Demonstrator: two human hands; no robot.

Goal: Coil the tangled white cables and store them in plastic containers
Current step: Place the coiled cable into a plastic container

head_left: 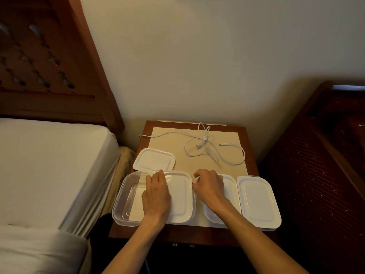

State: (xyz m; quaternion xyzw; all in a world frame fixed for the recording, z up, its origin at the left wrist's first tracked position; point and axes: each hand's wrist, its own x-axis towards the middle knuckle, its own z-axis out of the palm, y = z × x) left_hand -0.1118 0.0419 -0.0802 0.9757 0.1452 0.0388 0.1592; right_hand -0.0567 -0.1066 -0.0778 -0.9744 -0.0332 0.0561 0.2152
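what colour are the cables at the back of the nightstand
White: the tangled cables lie on a beige mat, seen clearly in the head view.

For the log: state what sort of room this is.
Most likely a bedroom. A bed with a white sheet and carved wooden headboard stands beside a small wooden bedside table set against the wall.
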